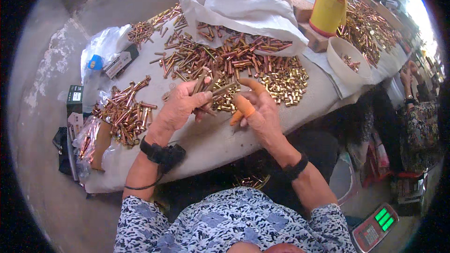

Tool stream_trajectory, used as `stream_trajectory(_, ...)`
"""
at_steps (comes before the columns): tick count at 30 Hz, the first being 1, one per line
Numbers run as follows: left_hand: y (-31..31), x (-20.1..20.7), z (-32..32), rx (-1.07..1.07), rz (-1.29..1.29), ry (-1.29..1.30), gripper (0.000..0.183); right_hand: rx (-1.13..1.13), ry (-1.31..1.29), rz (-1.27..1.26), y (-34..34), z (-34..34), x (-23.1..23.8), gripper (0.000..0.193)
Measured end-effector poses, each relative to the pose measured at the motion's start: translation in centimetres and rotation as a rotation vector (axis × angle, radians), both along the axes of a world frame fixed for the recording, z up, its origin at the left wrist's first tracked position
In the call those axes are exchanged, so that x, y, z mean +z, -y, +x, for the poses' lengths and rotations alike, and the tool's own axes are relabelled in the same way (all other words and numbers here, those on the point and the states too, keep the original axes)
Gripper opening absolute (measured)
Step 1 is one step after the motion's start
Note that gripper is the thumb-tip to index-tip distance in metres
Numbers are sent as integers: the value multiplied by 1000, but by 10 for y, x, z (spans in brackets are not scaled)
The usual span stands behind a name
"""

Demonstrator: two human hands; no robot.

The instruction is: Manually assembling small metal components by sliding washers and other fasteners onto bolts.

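Observation:
Several long brass-coloured bolts [211, 90] lie in my left hand [180, 105], closed around them with the thumb across. Their ends point up and to the right. Just to the right, my right hand [262, 115] has its fingers curled, with orange finger covers on some of them. Its index fingertip is close to the end of one bolt; whether a small part sits in its fingers is hidden. Under and behind both hands are a heap of short golden sleeves [286, 82] and a larger heap of loose bolts [192, 56].
Bolts with heads [129, 117] are piled at the left, near small boxes [121, 62] and plastic bags. A white sack [248, 7] lies at the back. On the right stand a yellow jug [328, 11] and a white tub [344, 61]. A scale [375, 227] sits low right; another person's hands [408, 75] show far right.

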State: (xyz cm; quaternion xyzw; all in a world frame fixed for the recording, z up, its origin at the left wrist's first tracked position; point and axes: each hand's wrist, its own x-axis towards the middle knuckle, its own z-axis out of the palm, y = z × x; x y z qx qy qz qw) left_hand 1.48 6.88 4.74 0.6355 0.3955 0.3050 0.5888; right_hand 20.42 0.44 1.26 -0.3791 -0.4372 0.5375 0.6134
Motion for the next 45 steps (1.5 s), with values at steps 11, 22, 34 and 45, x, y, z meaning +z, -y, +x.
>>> stream_trajectory(11,10,-5,14,-249,201,-287,17,99,98,-45,-12,-8,7,46)
stream_trajectory(22,10,-6,18,-234,-16,-300,17,76,-4,-71,-15,-9,-5,21)
stream_trajectory(34,18,-7,5,-172,-163,-129,21,9,92,-74,-13,-15,-5,20)
stream_trajectory(45,33,-7,-24,76,-192,-310,18,-117,63,-39,-12,-15,-7,22)
